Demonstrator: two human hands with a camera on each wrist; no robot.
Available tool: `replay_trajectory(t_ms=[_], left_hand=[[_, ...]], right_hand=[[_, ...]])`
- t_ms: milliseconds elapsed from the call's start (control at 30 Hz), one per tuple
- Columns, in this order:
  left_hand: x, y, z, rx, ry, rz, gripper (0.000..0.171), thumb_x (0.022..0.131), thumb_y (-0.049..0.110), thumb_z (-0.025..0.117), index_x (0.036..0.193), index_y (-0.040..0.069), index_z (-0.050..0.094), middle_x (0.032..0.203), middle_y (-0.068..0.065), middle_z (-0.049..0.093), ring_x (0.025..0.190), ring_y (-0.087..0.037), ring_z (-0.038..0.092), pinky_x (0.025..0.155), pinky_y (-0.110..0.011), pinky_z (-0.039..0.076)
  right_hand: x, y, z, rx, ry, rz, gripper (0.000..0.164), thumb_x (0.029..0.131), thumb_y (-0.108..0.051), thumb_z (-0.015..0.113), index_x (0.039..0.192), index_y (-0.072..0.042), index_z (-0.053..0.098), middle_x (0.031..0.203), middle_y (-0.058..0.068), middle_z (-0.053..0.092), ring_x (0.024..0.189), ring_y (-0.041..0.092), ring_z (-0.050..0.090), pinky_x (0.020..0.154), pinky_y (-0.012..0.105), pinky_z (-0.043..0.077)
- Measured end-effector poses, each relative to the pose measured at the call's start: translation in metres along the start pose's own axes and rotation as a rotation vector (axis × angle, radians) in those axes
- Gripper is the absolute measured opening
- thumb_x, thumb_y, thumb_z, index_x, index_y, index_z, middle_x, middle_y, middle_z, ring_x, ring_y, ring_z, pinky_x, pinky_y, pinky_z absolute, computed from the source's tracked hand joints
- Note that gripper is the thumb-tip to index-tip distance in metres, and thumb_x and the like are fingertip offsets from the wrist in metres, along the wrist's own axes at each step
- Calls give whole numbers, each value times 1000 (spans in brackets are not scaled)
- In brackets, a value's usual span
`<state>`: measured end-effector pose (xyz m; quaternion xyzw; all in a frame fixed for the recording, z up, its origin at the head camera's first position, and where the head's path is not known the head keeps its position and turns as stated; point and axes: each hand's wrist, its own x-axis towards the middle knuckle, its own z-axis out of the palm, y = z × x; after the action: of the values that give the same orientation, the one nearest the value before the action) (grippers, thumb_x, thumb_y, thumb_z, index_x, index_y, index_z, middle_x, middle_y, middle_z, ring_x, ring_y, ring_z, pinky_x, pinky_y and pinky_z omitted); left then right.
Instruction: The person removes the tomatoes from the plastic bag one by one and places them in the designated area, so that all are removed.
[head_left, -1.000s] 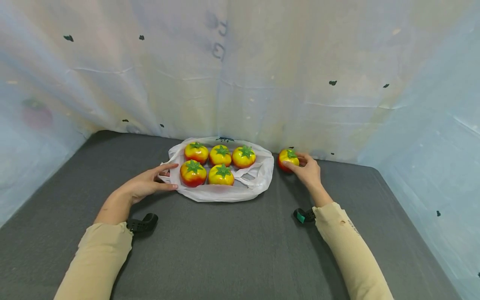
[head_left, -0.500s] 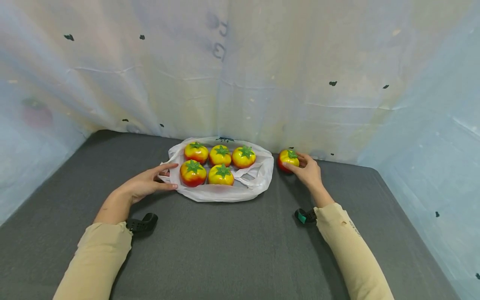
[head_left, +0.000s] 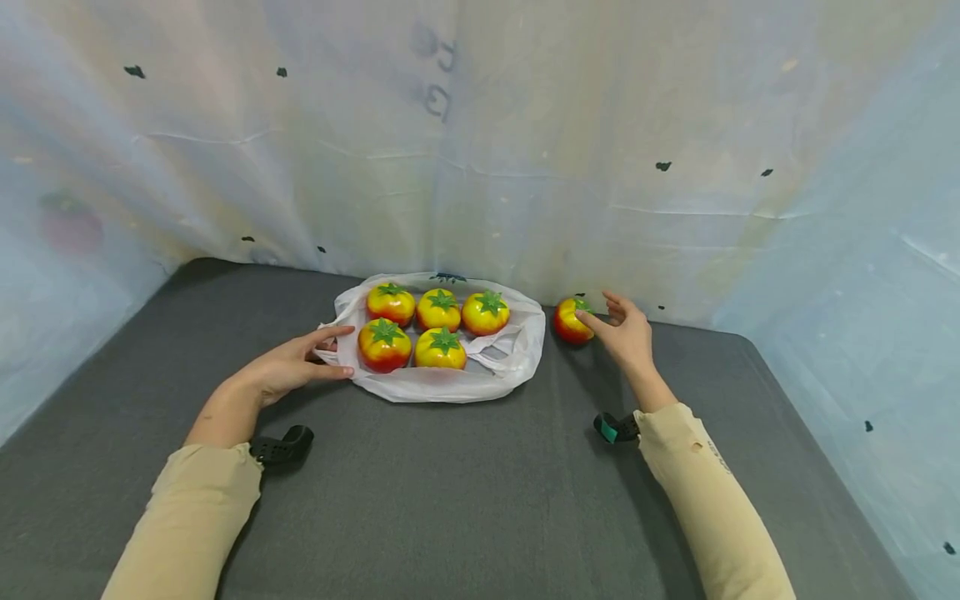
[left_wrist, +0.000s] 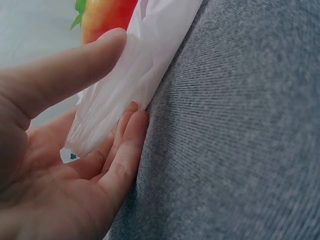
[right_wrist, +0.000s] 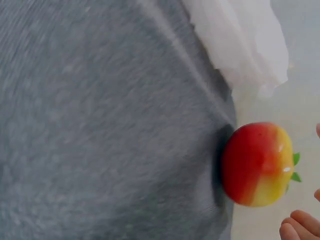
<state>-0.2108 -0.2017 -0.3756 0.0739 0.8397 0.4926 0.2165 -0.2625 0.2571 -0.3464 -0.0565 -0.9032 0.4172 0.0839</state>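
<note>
A white plastic bag (head_left: pixel 431 387) lies spread on the dark surface, with several red-and-yellow tomatoes (head_left: pixel 386 346) with green leafy tops in it. My left hand (head_left: pixel 288 367) touches its left end, thumb and fingers spread to either side of the gathered plastic (left_wrist: pixel 112 95). To the right of the bag, one more tomato (head_left: pixel 570 323) rests on the surface near the back edge. My right hand (head_left: pixel 628 337) is beside it, fingers raised and apart. In the right wrist view a gap shows between the fingertips (right_wrist: pixel 300 225) and this tomato.
Pale plastic sheeting (head_left: pixel 487 150) hangs like a wall right behind the bag and along both sides. The dark grey cloth-covered table (head_left: pixel 450 492) spreads in front. A black strap device (head_left: pixel 283 446) sits on each wrist.
My right hand has let go of the lone tomato and drawn back a little to the right, fingers lifting. That tomato stays in place. The left hand holds its position at the bag.
</note>
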Motion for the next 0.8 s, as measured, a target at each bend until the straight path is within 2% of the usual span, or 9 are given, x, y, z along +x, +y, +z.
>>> replay_trajectory(t_ms=[133,300,800], left_hand=[[0,0,0,-2,1,0,85,89,34,68,154,13,17,146,-31,21,125,-44,30,99,-57,35],[-1,1,-1,-9,-1,-7,86,89,34,69,154,14,17,147,-31,20,126,-45,28,100,-59,33],[-3,4,0,-18,-11,-26,85,89,33,69,154,14,17,146,-31,21,125,-44,29,102,-59,32]], right_hand=[[-2,-6,-3,31,28,-35,72,85,-41,71,145,-13,42,147,16,43,133,34,43,108,45,36],[-3,-13,-1,70,23,-57,71,85,-40,72,143,-12,44,146,14,44,133,33,44,108,45,37],[-11,-41,24,172,-42,-124,69,84,-36,73,142,-10,46,144,15,47,131,31,47,107,42,38]])
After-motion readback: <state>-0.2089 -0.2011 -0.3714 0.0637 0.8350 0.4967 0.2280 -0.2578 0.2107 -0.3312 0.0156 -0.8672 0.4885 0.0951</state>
